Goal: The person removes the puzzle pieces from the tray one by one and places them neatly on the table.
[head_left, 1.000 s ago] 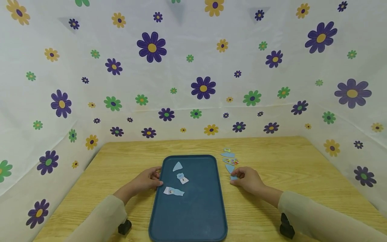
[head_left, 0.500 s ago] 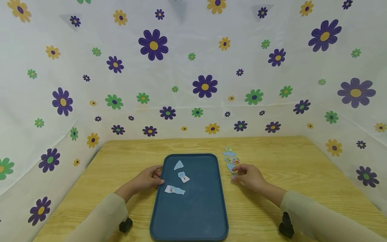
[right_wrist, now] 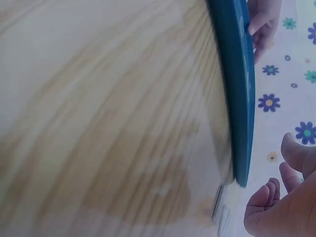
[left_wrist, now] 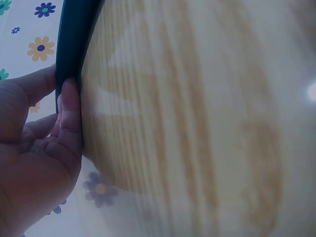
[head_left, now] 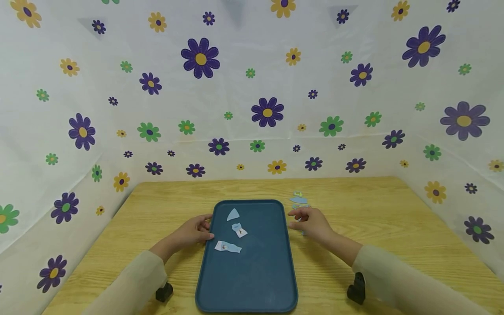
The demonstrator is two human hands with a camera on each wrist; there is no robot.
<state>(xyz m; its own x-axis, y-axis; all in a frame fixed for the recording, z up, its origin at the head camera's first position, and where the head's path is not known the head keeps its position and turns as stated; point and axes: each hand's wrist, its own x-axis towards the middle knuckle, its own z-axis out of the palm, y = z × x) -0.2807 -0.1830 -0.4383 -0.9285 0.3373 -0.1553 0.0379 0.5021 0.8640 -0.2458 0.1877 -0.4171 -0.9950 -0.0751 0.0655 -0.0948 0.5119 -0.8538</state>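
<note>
Left hand [head_left: 192,232]: grips dark-blue rectangular tray [head_left: 264,280] leftside, likely steadying it.
Right hand [head_left: 312,225]: empty, fingers parted, just right of tray.

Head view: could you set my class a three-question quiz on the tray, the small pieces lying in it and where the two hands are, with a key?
1. How many small pieces lie in the tray?
2. True or false: the left hand touches the tray's left rim.
3. Which side of the tray is the right hand nearest?
a) the left side
b) the right side
c) the near side

Key: 1. Three. 2. True. 3. b.
</note>
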